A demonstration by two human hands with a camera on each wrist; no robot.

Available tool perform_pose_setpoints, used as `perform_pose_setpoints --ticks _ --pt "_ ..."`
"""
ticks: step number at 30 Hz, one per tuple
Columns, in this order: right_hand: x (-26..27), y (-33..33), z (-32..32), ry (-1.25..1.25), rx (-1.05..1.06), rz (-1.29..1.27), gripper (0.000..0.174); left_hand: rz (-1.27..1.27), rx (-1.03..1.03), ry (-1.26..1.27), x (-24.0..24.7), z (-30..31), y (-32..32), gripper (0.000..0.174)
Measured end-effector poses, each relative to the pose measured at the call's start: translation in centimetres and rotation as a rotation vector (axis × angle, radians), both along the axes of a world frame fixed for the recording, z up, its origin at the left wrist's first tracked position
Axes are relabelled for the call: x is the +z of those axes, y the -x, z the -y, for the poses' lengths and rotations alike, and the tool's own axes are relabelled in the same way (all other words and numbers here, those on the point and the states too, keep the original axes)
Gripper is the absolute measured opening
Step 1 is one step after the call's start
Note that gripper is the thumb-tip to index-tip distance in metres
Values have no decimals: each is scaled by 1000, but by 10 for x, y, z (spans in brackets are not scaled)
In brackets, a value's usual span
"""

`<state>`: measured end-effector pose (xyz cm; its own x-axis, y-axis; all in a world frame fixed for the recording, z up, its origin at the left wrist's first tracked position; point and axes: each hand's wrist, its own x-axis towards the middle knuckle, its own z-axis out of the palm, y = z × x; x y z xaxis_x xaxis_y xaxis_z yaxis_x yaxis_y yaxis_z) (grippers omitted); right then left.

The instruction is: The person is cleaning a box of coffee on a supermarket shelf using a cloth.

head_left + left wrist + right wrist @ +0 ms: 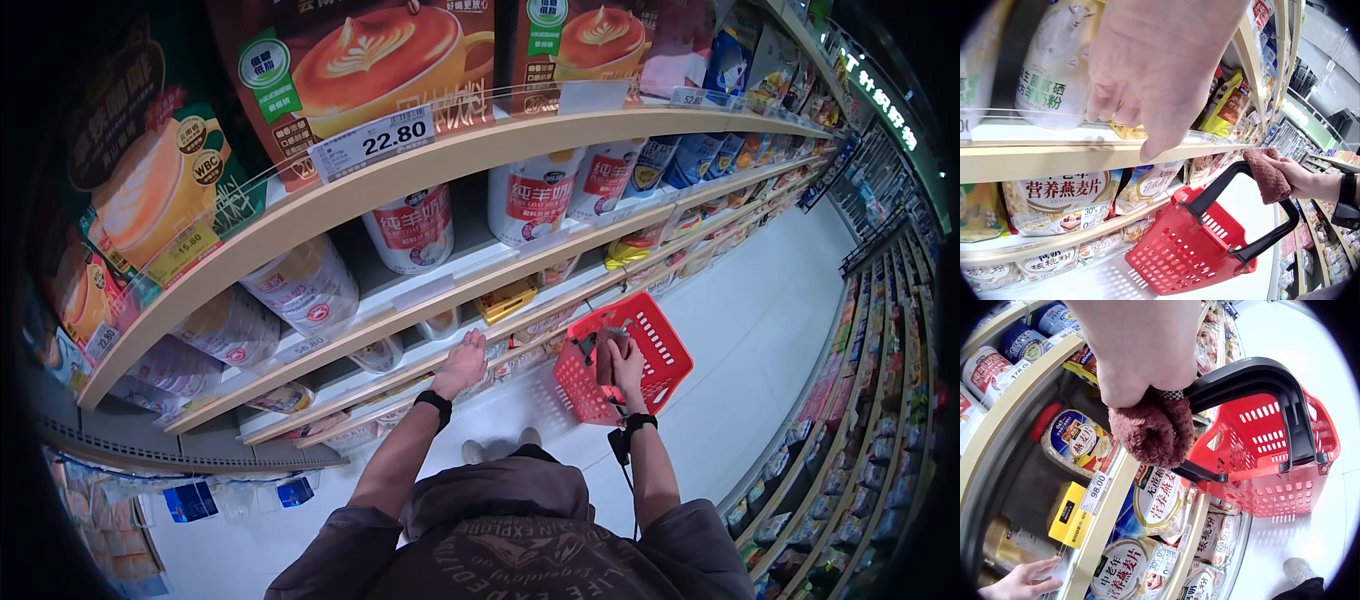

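Observation:
My left hand (462, 365) reaches to the front edge of a shelf, its fingers relaxed and nothing held. In the right wrist view that hand (1025, 581) is just beside a yellow box (1069, 515) at the shelf lip. The left wrist view has the hand (1154, 69) large, in front of a goat milk powder can (1057, 62). My right hand (625, 365) grips a fluffy brown cloth (1154, 431) together with the black handle (1272, 372) of a red shopping basket (640, 350). The basket hangs tilted beside the shelves; its handle's grip is partly hidden by the cloth.
A jar of oats with a red lid (1079, 440) lies behind the shelf edge. Bags of oatmeal (1063, 200) fill the shelf below. Cans (410, 228) and large drink boxes (360, 65) stand higher. Pale floor (745, 290) runs to another shelf row (860, 430).

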<state>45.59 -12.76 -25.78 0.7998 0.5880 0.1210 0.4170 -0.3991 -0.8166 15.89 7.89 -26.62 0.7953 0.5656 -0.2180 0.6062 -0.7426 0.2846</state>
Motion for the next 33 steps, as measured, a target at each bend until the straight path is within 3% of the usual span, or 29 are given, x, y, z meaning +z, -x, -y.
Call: perform_pose_setpoints --ticks 14,20,22,24,26,28,33 --pt "-7 2 2 6 2 -1 39 17 13 91 5 4 6 47" --pt "-17 -4 -2 -66 -30 35 37 2 -57 -8 -11 -1 5 34" --pt "-15 -5 -2 -25 -11 43 38 -15 -26 37 -6 -1 4 37" --pt "-12 -6 -2 -22 -6 44 39 9 -52 117 1 3 10 52" --pt "-7 -6 -7 39 22 32 40 3 -11 130 13 10 24 52" --pt "1 -7 -9 54 79 7 39 220 23 351 19 10 37 52" --pt "5 4 -61 -58 282 6 45 378 140 194 37 12 90 58"
